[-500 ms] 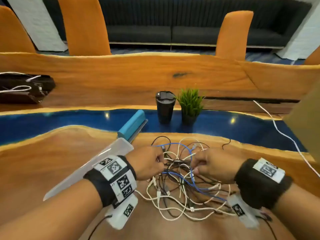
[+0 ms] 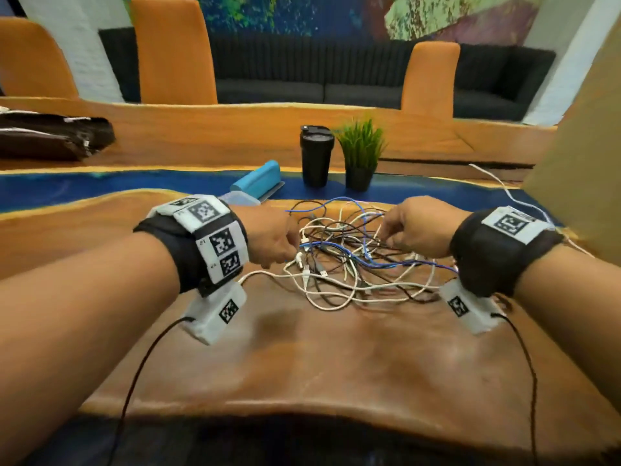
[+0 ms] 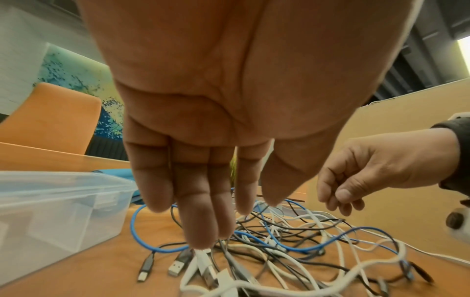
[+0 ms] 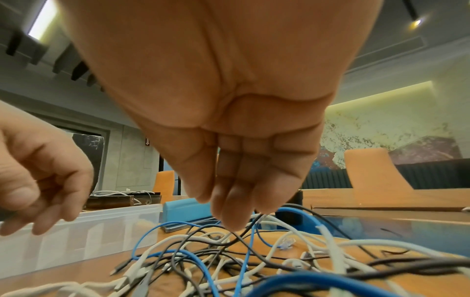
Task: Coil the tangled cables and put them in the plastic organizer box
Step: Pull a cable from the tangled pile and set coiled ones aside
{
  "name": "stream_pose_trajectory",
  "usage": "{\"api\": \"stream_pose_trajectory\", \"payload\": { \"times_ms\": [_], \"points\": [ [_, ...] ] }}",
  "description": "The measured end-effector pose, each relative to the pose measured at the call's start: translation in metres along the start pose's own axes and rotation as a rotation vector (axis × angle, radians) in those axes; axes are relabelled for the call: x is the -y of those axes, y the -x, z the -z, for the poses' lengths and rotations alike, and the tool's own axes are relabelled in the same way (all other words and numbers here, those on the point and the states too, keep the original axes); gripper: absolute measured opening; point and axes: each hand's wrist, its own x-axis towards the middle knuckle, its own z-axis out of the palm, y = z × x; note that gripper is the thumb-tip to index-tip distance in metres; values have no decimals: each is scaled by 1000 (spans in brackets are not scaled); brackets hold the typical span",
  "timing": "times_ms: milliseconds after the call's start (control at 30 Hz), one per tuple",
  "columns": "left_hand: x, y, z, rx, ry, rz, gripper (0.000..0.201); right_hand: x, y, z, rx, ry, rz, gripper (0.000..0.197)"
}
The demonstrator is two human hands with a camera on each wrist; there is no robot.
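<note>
Two hands: left hand (image 2: 268, 235) and right hand (image 2: 418, 230). One tangle of cables (image 2: 353, 260) between the fingers, in three colours: white, black and blue; the individual count cannot be determined. One plastic organizer box (image 3: 58, 211) just beside the left fingers. Beyond the fingers: one black cup (image 2: 316, 156), one potted plant (image 2: 361, 156), three orange chairs.

Head view looking forward-down over the table (image 2: 336, 364), both wrist views low beneath palms, all sharing the cables (image 2: 353, 257).
</note>
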Motion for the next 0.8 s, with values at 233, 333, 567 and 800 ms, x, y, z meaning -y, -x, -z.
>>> {"api": "stream_pose_trajectory", "payload": {
  "times_ms": [233,333,567,800],
  "points": [
    [-13,48,9,-53,-41,19,19,-6,57,35,0,-15,-31,17],
    [-20,54,12,-114,-46,34,17,-15,60,42,-17,-38,-61,16],
    [-26,23,4,-21,-64,-16,17,-5,30,26,6,179,-36,18],
    [-33,-20,0,-33,-5,-67,14,-16,-17,-22,168,520,-125,12]
  ]
}}
